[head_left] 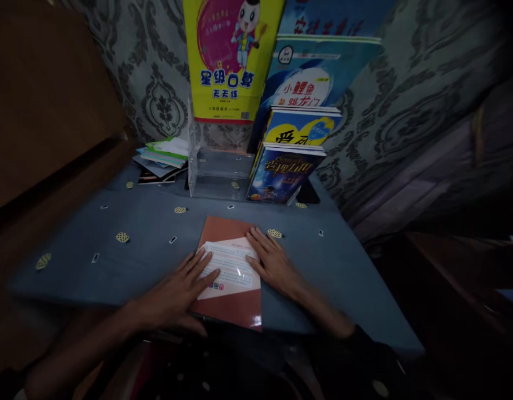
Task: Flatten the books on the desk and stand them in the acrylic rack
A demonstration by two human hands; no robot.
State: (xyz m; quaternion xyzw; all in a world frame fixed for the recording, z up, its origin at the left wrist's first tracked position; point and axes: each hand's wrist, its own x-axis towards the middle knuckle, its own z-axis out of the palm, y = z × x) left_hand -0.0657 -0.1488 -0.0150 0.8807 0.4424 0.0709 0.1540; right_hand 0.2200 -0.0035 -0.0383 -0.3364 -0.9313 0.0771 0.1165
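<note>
A reddish-brown book [235, 308] with a pale printed panel lies on the table near its front edge. Its small print appears upside down from here, and the cover catches some light. My left hand [175, 289] rests on the book's left side, fingers spread over the panel. Along the right edge lies my right hand [273, 261], its fingers stretched out and touching the cover. Neither hand grips anything. Beyond the book stands a clear stepped book rack [217, 186].
Blue books [281, 172] stand in tiers on the rack's right side, and a yellow workbook [229, 83] stands at its upper left. Several booklets [165, 155] are piled left of the rack. A dark flat object [308, 193] lies at the right. The tablecloth [148, 222] has a pineapple print.
</note>
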